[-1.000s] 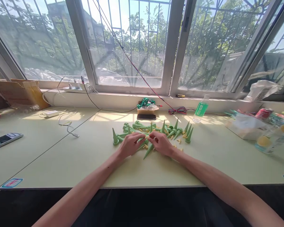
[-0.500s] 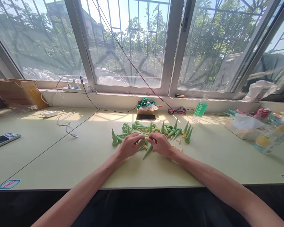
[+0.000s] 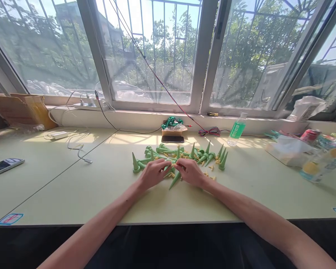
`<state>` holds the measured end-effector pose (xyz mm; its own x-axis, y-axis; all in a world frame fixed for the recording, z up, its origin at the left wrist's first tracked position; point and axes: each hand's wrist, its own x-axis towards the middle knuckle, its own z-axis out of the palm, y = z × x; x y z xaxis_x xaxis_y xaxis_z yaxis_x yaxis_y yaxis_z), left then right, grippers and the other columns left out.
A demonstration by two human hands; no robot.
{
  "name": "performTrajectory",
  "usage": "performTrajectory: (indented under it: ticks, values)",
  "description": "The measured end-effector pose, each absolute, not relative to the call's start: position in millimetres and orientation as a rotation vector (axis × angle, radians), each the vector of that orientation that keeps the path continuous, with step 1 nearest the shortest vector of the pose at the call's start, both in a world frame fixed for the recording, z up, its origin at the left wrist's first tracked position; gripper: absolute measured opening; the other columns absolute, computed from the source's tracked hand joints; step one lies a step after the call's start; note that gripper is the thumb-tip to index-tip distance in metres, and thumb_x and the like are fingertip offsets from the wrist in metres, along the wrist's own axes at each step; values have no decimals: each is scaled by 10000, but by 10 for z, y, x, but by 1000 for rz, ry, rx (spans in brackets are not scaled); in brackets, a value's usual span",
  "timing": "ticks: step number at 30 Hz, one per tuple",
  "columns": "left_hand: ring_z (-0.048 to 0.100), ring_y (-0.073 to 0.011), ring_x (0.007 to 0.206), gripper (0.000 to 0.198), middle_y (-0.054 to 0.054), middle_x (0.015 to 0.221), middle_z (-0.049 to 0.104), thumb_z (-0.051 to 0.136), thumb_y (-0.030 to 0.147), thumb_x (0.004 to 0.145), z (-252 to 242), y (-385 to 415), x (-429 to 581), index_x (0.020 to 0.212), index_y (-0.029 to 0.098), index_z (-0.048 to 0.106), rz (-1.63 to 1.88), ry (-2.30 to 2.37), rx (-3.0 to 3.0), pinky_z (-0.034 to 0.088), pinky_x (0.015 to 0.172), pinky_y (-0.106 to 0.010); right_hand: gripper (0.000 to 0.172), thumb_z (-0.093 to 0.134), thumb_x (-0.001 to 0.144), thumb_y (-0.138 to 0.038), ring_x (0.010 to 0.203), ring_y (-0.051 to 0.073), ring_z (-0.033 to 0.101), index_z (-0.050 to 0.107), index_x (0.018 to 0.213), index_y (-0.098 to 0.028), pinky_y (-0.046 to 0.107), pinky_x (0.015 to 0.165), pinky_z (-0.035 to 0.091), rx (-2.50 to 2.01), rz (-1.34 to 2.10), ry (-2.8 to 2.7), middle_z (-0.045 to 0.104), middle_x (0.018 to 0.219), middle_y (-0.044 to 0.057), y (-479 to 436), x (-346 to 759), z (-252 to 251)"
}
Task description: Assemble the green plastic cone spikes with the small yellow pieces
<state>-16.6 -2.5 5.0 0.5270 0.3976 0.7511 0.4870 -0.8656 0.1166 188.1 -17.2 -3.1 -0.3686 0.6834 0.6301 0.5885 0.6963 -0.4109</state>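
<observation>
My left hand (image 3: 156,170) is closed around a green cone-shaped watering spike (image 3: 166,167), which the fingers partly cover. Facing it, my right hand (image 3: 189,170) pinches a small yellow plastic piece (image 3: 173,164) against the spike's end; whether it sits inside the spike I cannot tell. Just below the fingertips a loose green spike (image 3: 174,181) lies on the table, its tip toward me. More green spikes stand or lie behind both hands, among them an upright one (image 3: 135,163) at the left. Several yellow pieces (image 3: 211,167) are scattered to the right.
Behind the spikes are a black phone (image 3: 173,139) and a small cardboard box (image 3: 174,132). A bottle with a green label (image 3: 237,129) stands at the back right. Farther right are a tissue box (image 3: 288,151) and a plastic bottle (image 3: 323,162). A white cable (image 3: 80,151) lies left.
Almost nothing differs. Both hands keep the same place and grip, with only a very slight shift of the fingers.
</observation>
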Motion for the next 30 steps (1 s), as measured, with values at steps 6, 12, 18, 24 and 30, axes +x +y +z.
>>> performTrajectory:
  ticks: [6,12,18,24,30]
  values:
    - [446,-79,511,172,6,678,595,561,269,941,53,-21,-160,888,173,694,-1281,-770,-2642,392,540,-196,284,514,956,-302,564,105,406,556,704,-179,221,571,315,-979,220,-2058,534,626,-19,-174,1882,-19]
    - [433,-71,494,150,10,667,599,583,257,927,32,15,-161,883,171,697,-1323,-749,-2604,390,525,-191,135,578,925,-299,560,99,454,637,891,-183,224,590,373,-971,317,-1992,639,755,1,-162,1879,-16]
    - [453,-68,496,145,-2,717,639,580,254,929,37,9,-170,924,176,702,-1312,-761,-2619,406,531,-193,66,608,898,-247,578,102,467,635,910,-187,232,600,398,-938,311,-1994,659,821,11,-128,1880,-55]
    - [456,-69,491,137,-5,738,652,584,257,927,38,5,-161,906,177,694,-1313,-757,-2626,411,534,-202,76,609,891,-236,588,108,484,625,838,-184,228,595,392,-934,331,-1987,649,760,3,-120,1887,-60]
    - [452,-55,469,107,-12,789,679,594,238,919,27,7,-165,902,175,679,-1337,-770,-2663,403,505,-192,99,599,898,-248,568,106,463,621,828,-182,221,573,367,-953,338,-2011,626,706,-7,-127,1892,-50]
